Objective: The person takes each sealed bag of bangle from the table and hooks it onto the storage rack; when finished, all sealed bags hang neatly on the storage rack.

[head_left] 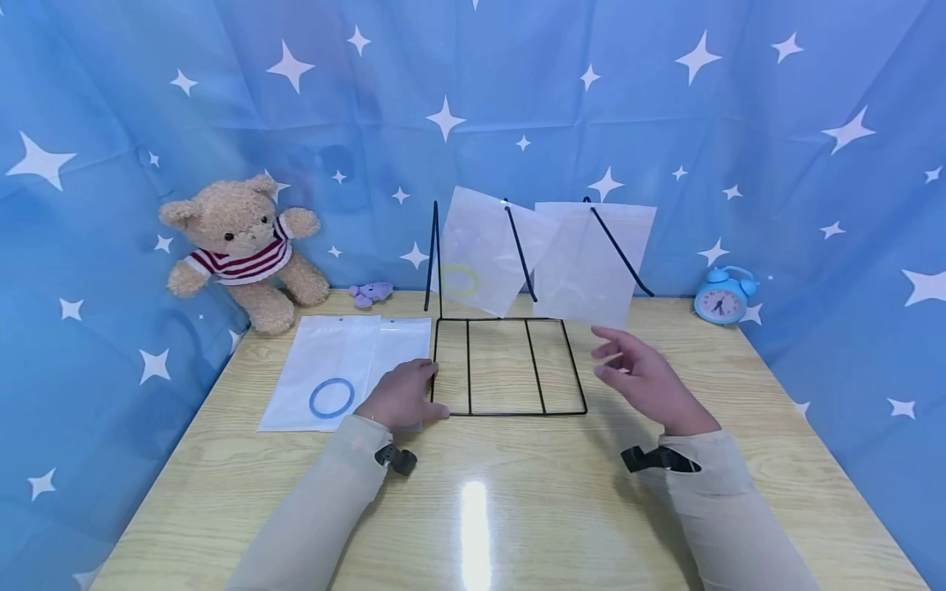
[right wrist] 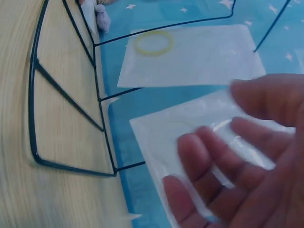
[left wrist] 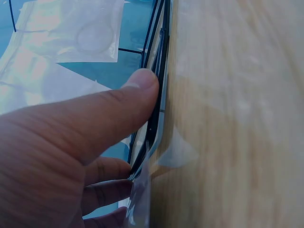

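Note:
A black wire rack stands on the table, its prongs rising at the back. My left hand holds the rack's front left corner; the left wrist view shows the thumb against the wire. From the middle prong hangs a white zip bag with a yellow ring inside. Another white zip bag hangs on the right prong, its contents too faint to tell. Just below and right of that bag, my right hand is raised, fingers loosely bent and holding nothing.
Left of the rack lie a flat bag with a blue ring and a second flat bag, partly under my left hand. Behind them are a teddy bear and a small purple toy. A blue alarm clock stands back right.

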`<state>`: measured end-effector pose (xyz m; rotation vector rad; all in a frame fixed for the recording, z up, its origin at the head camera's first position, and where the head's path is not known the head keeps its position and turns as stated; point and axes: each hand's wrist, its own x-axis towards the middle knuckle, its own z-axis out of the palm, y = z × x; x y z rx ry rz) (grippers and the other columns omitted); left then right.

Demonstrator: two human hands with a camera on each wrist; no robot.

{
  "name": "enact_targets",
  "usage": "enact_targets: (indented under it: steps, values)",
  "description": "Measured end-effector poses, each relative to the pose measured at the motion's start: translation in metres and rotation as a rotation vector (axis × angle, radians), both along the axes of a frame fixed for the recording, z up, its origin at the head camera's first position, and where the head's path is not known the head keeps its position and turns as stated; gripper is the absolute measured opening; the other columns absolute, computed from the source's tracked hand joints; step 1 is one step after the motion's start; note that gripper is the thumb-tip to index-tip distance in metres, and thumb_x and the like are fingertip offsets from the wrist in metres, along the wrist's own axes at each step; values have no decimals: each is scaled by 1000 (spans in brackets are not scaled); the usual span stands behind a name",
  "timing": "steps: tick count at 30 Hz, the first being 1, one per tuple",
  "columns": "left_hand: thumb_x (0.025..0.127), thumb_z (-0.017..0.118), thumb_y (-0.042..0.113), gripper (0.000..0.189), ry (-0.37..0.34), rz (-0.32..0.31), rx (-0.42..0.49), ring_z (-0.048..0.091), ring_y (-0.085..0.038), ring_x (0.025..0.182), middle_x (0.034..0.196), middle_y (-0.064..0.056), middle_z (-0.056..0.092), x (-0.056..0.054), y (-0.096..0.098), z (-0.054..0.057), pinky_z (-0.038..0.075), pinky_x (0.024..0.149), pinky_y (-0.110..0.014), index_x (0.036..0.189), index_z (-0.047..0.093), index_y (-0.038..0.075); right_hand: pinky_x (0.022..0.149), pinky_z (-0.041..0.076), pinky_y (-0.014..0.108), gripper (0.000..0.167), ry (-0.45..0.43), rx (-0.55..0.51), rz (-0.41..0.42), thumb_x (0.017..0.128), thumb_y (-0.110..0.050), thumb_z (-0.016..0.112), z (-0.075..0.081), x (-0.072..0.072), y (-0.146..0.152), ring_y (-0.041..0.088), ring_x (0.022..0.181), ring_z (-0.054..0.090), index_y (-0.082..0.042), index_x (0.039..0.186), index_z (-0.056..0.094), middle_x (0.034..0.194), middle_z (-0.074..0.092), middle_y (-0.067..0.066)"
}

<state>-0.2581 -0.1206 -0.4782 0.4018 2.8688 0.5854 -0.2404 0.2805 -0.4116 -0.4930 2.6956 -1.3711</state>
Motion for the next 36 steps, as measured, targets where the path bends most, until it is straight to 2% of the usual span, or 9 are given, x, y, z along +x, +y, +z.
enact_targets:
  steps: [3, 6, 10, 15, 23, 27, 31, 33, 36]
  values:
    - [86, 86, 50, 92, 1, 3, -3, 45, -37, 150, 163, -15, 46, 0, 0, -1, 41, 122, -50, 157, 50, 6, 77, 57, 31, 60, -66, 119, 36, 105, -17, 66, -8, -4, 2, 25, 97, 66, -11, 161, 43, 114, 69, 14]
    - [86, 86, 51, 92, -1, 6, -7, 45, -36, 150, 163, -14, 46, 0, 1, -2, 40, 122, -50, 158, 49, 7, 70, 55, 35, 66, -161, 194, 95, 103, -19, 69, -20, -8, 4, 23, 86, 64, -4, 161, 41, 101, 68, 10]
    - [86, 86, 51, 91, 5, 1, -3, 45, -36, 150, 163, -15, 46, 1, 1, -3, 40, 122, -50, 157, 50, 6, 62, 51, 35, 75, -252, 237, 124, 99, -23, 74, -37, -12, 4, 23, 73, 60, -1, 161, 38, 88, 65, 8]
    - [88, 84, 51, 92, 5, -12, -10, 43, -36, 151, 164, -15, 45, -1, 1, -3, 39, 123, -49, 158, 48, 5, 56, 45, 33, 79, -287, 260, 102, 97, -23, 77, -50, -15, 3, 20, 62, 52, -7, 163, 38, 75, 58, 5]
    - [89, 83, 50, 92, 10, -22, -15, 42, -36, 151, 164, -16, 44, -4, -1, -2, 38, 124, -49, 159, 46, 4, 56, 43, 33, 80, -268, 298, 99, 97, -21, 76, -52, -21, 0, 19, 61, 49, -9, 165, 36, 73, 55, 3]
    - [91, 81, 49, 89, 0, -23, -1, 41, -36, 153, 166, -16, 42, -2, -4, 4, 37, 124, -50, 159, 46, 4, 54, 42, 34, 79, -269, 304, 93, 98, -19, 74, -54, -22, 1, 19, 58, 48, -12, 166, 34, 70, 54, 2]
    - [96, 76, 44, 86, -9, -8, 71, 35, -39, 155, 169, -17, 36, -1, -20, 16, 31, 127, -55, 163, 38, 5, 53, 42, 35, 76, -265, 316, 91, 99, -19, 71, -55, -20, 2, 19, 56, 48, -13, 166, 34, 69, 53, 3]
    - [98, 75, 39, 85, -21, 10, 136, 33, -43, 155, 169, -21, 34, -2, -36, 24, 28, 127, -58, 164, 34, 4, 53, 43, 35, 76, -266, 319, 88, 100, -19, 70, -55, -20, 1, 20, 57, 49, -13, 166, 34, 70, 54, 3]
    - [99, 73, 35, 86, -57, 73, 203, 33, -46, 154, 168, -24, 33, -3, -64, 34, 27, 127, -60, 166, 29, 3, 53, 43, 35, 76, -266, 328, 82, 100, -19, 70, -54, -19, 1, 20, 58, 50, -13, 167, 33, 71, 55, 4]
